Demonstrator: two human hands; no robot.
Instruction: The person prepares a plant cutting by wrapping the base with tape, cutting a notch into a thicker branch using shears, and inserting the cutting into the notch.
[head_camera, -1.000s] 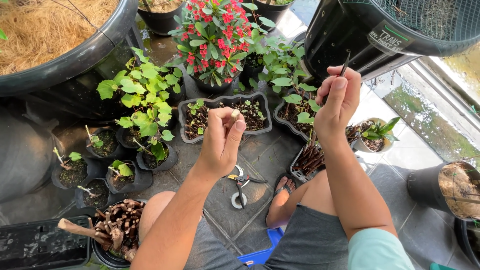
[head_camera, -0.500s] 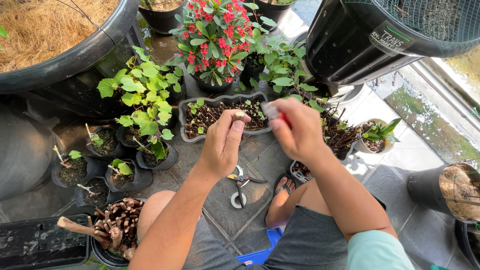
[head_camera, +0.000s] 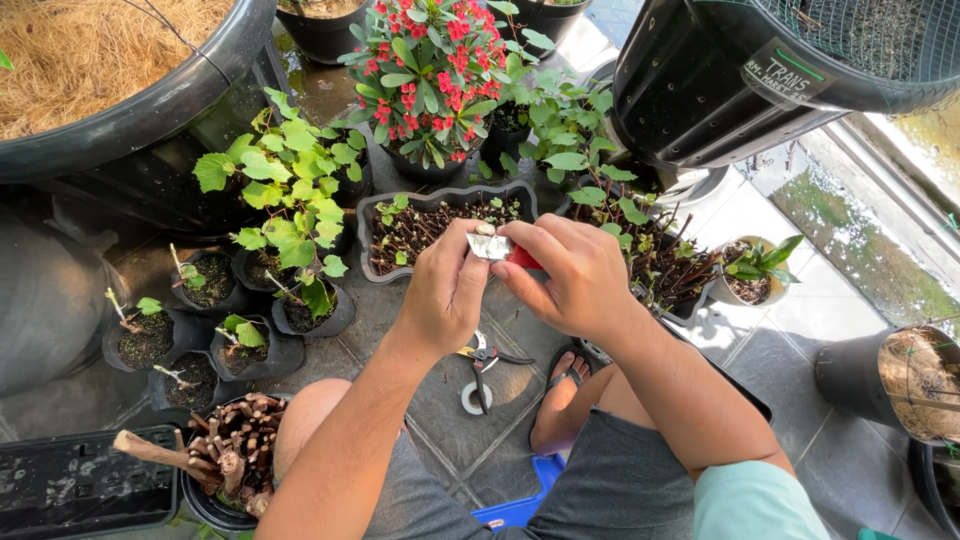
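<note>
Paved patio floor (head_camera: 450, 420), potted plants all round. Left hand (head_camera: 445, 290) and right hand (head_camera: 570, 275) meet above a rectangular seedling tray (head_camera: 372, 215). Both sets of fingers pinched on a small silvery-white piece (head_camera: 490, 245); something red (head_camera: 525, 260) shows under the right fingers. Scissors (head_camera: 485, 358) and tape roll (head_camera: 475, 398) lie on the floor just below the hands, near a sandalled foot (head_camera: 560, 400).
</note>
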